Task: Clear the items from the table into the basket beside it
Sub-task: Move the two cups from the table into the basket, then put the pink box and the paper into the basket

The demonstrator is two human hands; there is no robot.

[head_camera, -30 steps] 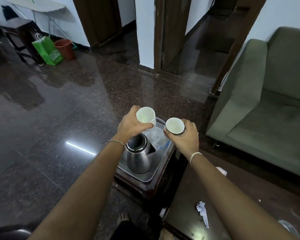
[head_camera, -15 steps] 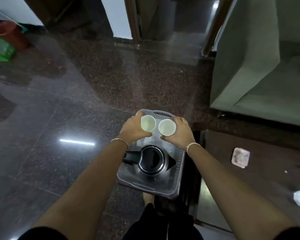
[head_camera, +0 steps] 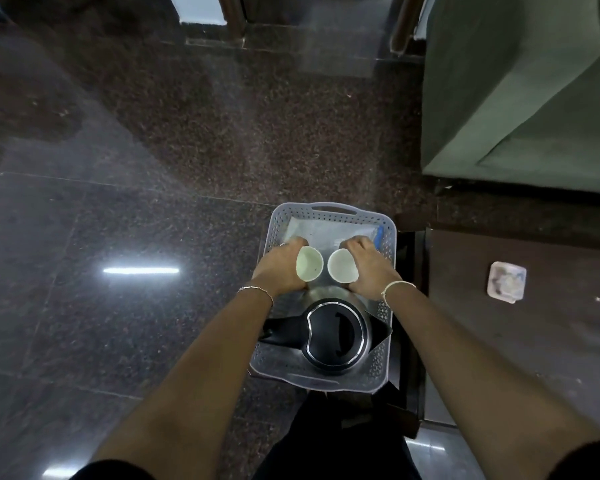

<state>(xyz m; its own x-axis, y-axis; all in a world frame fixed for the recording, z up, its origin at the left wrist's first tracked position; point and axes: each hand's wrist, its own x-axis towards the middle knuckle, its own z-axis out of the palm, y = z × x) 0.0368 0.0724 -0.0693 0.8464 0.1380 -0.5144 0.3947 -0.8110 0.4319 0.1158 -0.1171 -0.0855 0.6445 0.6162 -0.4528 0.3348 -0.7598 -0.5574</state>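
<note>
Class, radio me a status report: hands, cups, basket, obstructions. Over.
Left hand holding left cup, right hand holding right cup. Both cups low inside basket. Kettle behind them, nothing blocking.

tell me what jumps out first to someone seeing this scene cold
Two hands, the left hand and the right hand, each hold a small white cup side by side over a grey perforated basket. Nearer the person, a steel kettle with a black lid fills that basket. A small tray lies on the dark table at right.
</note>
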